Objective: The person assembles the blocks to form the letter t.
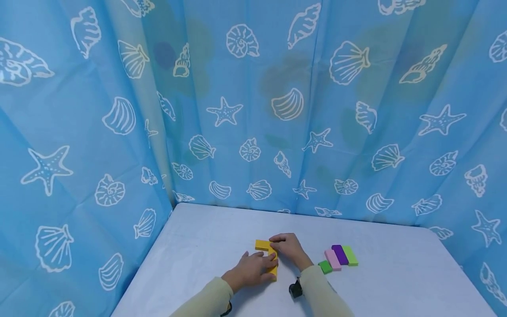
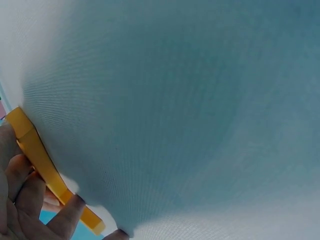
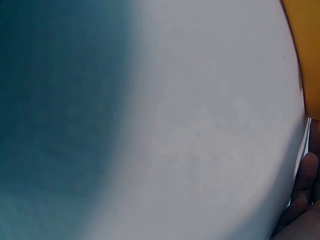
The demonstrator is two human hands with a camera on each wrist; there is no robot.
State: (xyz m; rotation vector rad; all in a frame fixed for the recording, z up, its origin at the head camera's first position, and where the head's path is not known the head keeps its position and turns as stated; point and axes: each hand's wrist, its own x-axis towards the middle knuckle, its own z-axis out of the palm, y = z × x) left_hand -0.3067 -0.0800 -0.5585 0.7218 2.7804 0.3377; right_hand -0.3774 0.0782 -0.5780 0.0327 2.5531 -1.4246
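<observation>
Yellow blocks (image 1: 262, 245) lie on the white table, one set crosswise at the far end of a row that runs toward me. My left hand (image 1: 250, 269) reaches over that row from the left, its fingers spread across the top and its thumb by the near end. In the left wrist view, fingertips touch the side of the yellow row (image 2: 42, 162). At the far corner, my right hand (image 1: 291, 247) touches the yellow blocks with its fingertips. Only a yellow face (image 3: 305, 55) and a few of its fingers (image 3: 306, 172) show in the right wrist view.
Right of my hands lie a small green block (image 1: 325, 267), a pink block (image 1: 332, 260), a purple block (image 1: 339, 255) and a lime block (image 1: 350, 255), side by side. A blue shell-print curtain (image 1: 253, 176) stands behind and left of the white table (image 1: 214, 229).
</observation>
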